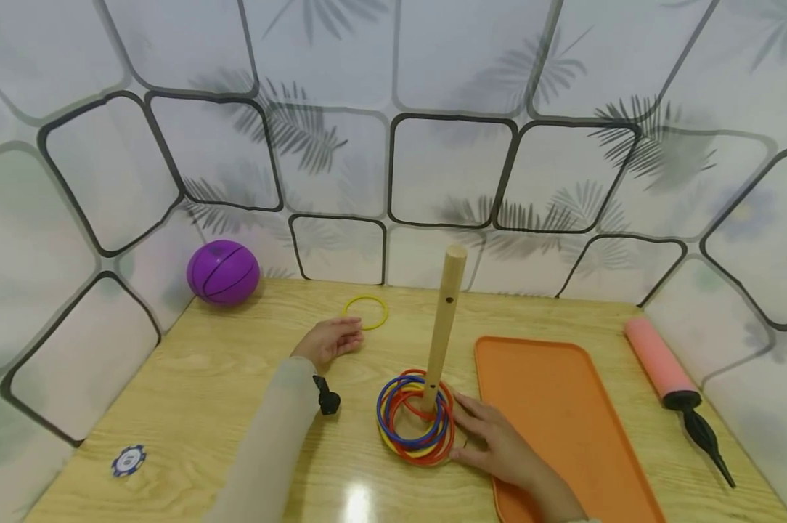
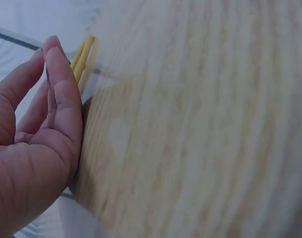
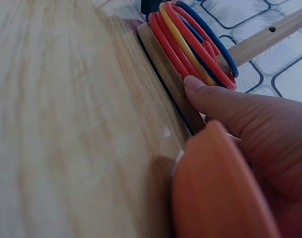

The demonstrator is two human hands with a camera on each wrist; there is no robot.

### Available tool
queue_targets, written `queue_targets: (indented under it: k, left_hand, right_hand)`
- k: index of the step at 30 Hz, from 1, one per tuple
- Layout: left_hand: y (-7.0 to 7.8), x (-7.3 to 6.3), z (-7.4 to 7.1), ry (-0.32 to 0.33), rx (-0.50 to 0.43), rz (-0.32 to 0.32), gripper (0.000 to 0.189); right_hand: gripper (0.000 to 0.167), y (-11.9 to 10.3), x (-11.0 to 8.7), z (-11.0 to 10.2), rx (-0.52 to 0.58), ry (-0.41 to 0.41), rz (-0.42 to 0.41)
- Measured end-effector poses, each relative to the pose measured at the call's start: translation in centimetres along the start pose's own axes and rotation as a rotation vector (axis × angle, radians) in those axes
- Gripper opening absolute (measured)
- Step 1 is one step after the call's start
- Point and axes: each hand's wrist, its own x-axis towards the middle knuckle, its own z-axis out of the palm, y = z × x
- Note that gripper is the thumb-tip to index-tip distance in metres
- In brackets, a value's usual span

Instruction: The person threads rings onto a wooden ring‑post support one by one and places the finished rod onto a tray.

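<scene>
A yellow ring (image 1: 385,314) lies on the table toward the back. My left hand (image 1: 331,340) is at its near left edge, fingers loosely bent; in the left wrist view the ring (image 2: 82,62) shows just beyond the fingertips. A wooden ring-toss stand has an upright post (image 1: 444,319) on a flat base (image 3: 171,82). Several red, blue and yellow rings (image 1: 393,428) are stacked around the post's foot. My right hand (image 1: 498,443) holds the right side of the base, thumb and fingers spread around its edge, thumb tip right by the rings. Its other fingers are hidden in the right wrist view.
An orange tray (image 1: 550,392) lies right of the stand, under my right wrist. Farther right is a pink hand pump (image 1: 658,356) with a black handle. A purple ball (image 1: 223,272) sits at the back left, a poker chip (image 1: 128,460) at the front left. Patterned fabric walls surround the table.
</scene>
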Motion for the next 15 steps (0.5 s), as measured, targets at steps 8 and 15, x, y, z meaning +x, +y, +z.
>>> queue_targets:
  k: [8,15]
  left_hand:
    - [0.5,-0.1,0.6,0.022,0.078,-0.062,0.042]
    - [0.8,-0.3,1.1,0.043,0.193,-0.078,0.040]
  right_hand:
    - [0.062,0.0,0.0,0.1,-0.003,-0.003,0.000]
    - [0.063,0.1,0.2,-0.1,0.005,-0.012,-0.007]
